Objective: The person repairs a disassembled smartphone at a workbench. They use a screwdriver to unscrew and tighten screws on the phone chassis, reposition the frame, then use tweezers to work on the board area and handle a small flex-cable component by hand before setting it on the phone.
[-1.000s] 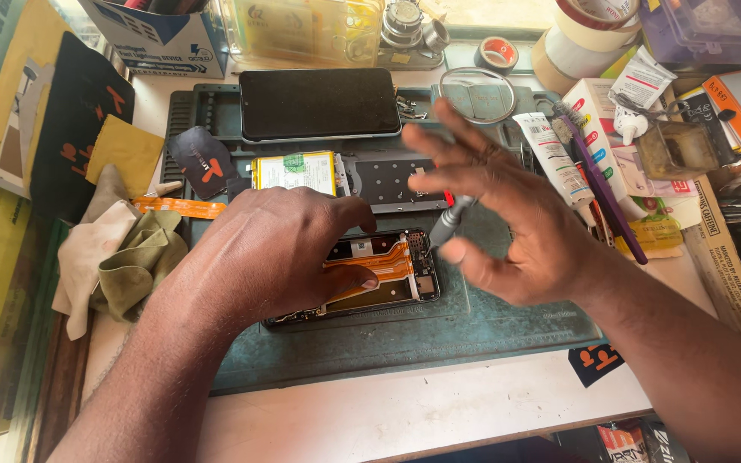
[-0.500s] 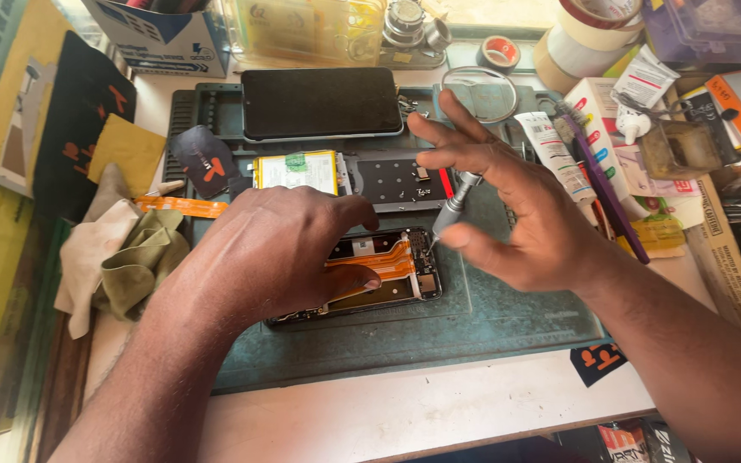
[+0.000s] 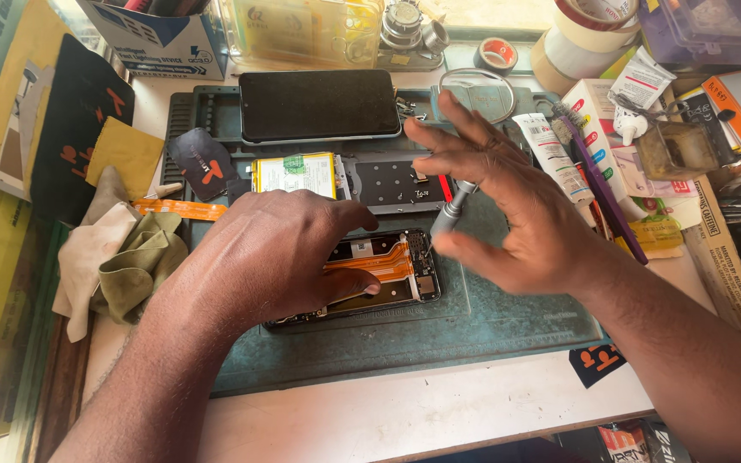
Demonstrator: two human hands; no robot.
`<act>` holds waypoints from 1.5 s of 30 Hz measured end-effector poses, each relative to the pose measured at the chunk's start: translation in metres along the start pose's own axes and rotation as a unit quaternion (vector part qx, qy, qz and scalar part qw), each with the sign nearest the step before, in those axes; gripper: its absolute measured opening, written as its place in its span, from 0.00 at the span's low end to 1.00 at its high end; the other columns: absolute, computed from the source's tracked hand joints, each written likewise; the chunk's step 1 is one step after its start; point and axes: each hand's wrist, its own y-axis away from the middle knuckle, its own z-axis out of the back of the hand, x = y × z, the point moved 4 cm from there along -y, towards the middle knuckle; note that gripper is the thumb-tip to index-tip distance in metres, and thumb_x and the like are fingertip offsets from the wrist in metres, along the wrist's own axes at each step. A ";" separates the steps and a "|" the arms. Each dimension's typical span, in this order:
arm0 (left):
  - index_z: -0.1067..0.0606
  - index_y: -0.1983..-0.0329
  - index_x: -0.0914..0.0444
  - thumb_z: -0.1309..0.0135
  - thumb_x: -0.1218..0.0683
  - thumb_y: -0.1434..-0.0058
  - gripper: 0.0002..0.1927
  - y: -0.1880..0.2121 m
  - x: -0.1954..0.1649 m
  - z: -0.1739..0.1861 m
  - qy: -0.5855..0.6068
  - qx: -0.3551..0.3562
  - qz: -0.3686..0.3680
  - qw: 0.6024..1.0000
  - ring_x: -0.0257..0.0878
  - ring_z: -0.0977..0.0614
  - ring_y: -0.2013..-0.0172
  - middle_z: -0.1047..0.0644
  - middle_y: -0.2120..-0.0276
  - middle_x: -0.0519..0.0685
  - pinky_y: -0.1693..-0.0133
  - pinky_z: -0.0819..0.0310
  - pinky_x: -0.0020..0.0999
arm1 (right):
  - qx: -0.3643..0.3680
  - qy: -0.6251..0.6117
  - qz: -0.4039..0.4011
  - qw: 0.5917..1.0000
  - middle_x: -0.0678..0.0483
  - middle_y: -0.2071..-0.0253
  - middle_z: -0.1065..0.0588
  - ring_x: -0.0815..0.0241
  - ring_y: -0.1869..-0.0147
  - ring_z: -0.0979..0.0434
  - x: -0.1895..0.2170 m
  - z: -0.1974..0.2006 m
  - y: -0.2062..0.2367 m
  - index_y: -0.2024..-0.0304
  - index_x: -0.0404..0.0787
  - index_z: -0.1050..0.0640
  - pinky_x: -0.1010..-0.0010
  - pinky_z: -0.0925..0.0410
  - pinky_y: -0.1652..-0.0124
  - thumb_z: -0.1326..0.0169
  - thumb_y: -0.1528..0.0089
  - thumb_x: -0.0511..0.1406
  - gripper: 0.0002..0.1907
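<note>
An opened phone (image 3: 383, 266) with orange ribbon cables lies on a dark green work mat (image 3: 439, 334). My left hand (image 3: 272, 253) presses flat on the phone's left part, thumb along its lower edge. My right hand (image 3: 508, 210) holds a small grey screwdriver (image 3: 449, 214) upright between thumb and fingers, its tip on the phone's top right corner; the other fingers are spread. Behind lie a phone battery (image 3: 295, 174), a dark metal plate (image 3: 392, 182) and a black phone screen (image 3: 319, 105).
Folded cloths (image 3: 117, 257) and an orange ribbon cable (image 3: 177, 208) lie at the left. Tubes, boxes and tape rolls (image 3: 581, 39) crowd the right and back. A magnifier ring (image 3: 478, 86) sits behind my right hand. The pale table edge (image 3: 422, 411) runs in front.
My right hand has opened its fingers and turned around the screwdriver, which stays upright on the phone's top right corner. My left hand has kept still.
</note>
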 end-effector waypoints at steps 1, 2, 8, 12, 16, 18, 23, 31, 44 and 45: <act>0.22 0.44 0.50 0.34 0.39 0.47 0.28 0.000 0.001 0.000 0.004 -0.001 0.000 1.000 0.50 0.15 0.61 0.17 0.66 0.52 0.58 0.21 0.49 | 0.000 -0.011 0.004 1.000 0.49 0.25 0.38 0.50 0.15 0.58 0.001 0.000 0.000 0.37 0.42 0.32 0.46 0.58 0.20 0.40 0.43 0.28 0.32; 0.22 0.44 0.50 0.34 0.41 0.48 0.28 0.000 0.001 0.000 0.008 -0.001 0.000 1.000 0.50 0.15 0.62 0.17 0.66 0.52 0.59 0.21 0.49 | 0.000 -0.023 0.008 1.000 0.49 0.25 0.38 0.50 0.15 0.59 0.001 0.000 0.000 0.37 0.42 0.32 0.47 0.58 0.19 0.41 0.44 0.27 0.32; 0.21 0.46 0.49 0.33 0.40 0.47 0.26 0.001 0.002 0.000 0.009 0.002 -0.008 1.000 0.49 0.15 0.62 0.16 0.67 0.51 0.58 0.21 0.48 | 0.001 -0.047 0.046 0.998 0.52 0.22 0.40 0.53 0.12 0.60 0.000 -0.004 -0.001 0.33 0.45 0.31 0.56 0.51 0.19 0.54 0.42 0.20 0.35; 0.22 0.45 0.49 0.34 0.40 0.48 0.27 0.001 0.004 -0.003 0.007 0.032 0.013 0.999 0.48 0.14 0.61 0.16 0.66 0.50 0.57 0.21 0.47 | 0.006 0.024 0.054 0.998 0.53 0.22 0.37 0.56 0.11 0.60 0.001 -0.002 0.001 0.33 0.48 0.32 0.54 0.52 0.16 0.58 0.42 0.19 0.36; 0.21 0.46 0.47 0.34 0.39 0.47 0.26 0.004 0.005 0.000 0.001 0.024 0.008 1.000 0.48 0.14 0.61 0.16 0.66 0.50 0.57 0.21 0.47 | 0.000 -0.045 0.021 0.999 0.50 0.34 0.30 0.53 0.25 0.38 -0.001 -0.003 -0.001 0.30 0.44 0.37 0.55 0.41 0.27 0.41 0.42 0.29 0.38; 0.20 0.47 0.47 0.33 0.40 0.48 0.25 0.005 0.005 0.002 0.016 0.010 -0.004 1.000 0.49 0.14 0.62 0.16 0.66 0.50 0.58 0.21 0.48 | 0.025 -0.033 -0.038 0.998 0.57 0.44 0.22 0.61 0.40 0.19 -0.007 -0.008 -0.004 0.28 0.47 0.36 0.61 0.27 0.36 0.30 0.43 0.35 0.43; 0.21 0.47 0.48 0.34 0.39 0.47 0.24 0.006 0.006 0.003 0.004 0.033 0.015 0.999 0.48 0.14 0.62 0.17 0.67 0.50 0.57 0.21 0.48 | 0.046 -0.182 -0.029 0.982 0.49 0.44 0.23 0.59 0.41 0.17 -0.004 -0.012 -0.002 0.23 0.46 0.49 0.71 0.20 0.49 0.46 0.35 0.23 0.43; 0.21 0.46 0.50 0.35 0.39 0.49 0.27 0.009 0.007 0.009 0.009 0.022 0.011 1.000 0.51 0.15 0.62 0.17 0.68 0.53 0.58 0.22 0.49 | 0.014 -0.207 -0.048 0.977 0.45 0.44 0.23 0.56 0.40 0.17 -0.007 -0.007 -0.001 0.22 0.46 0.51 0.70 0.19 0.46 0.49 0.35 0.20 0.44; 0.23 0.44 0.48 0.34 0.35 0.50 0.31 0.009 0.008 0.008 -0.017 0.050 0.005 0.999 0.50 0.15 0.61 0.17 0.67 0.51 0.57 0.21 0.49 | 0.001 -0.148 -0.063 0.987 0.47 0.46 0.24 0.58 0.40 0.17 -0.008 -0.012 -0.007 0.25 0.45 0.45 0.72 0.19 0.48 0.47 0.34 0.23 0.38; 0.23 0.44 0.48 0.34 0.34 0.50 0.31 0.009 0.008 0.008 -0.019 0.049 0.004 0.999 0.50 0.15 0.61 0.17 0.67 0.51 0.57 0.21 0.49 | 0.002 -0.147 -0.060 0.987 0.47 0.45 0.24 0.58 0.40 0.17 -0.008 -0.012 -0.007 0.25 0.45 0.45 0.72 0.19 0.49 0.47 0.34 0.23 0.38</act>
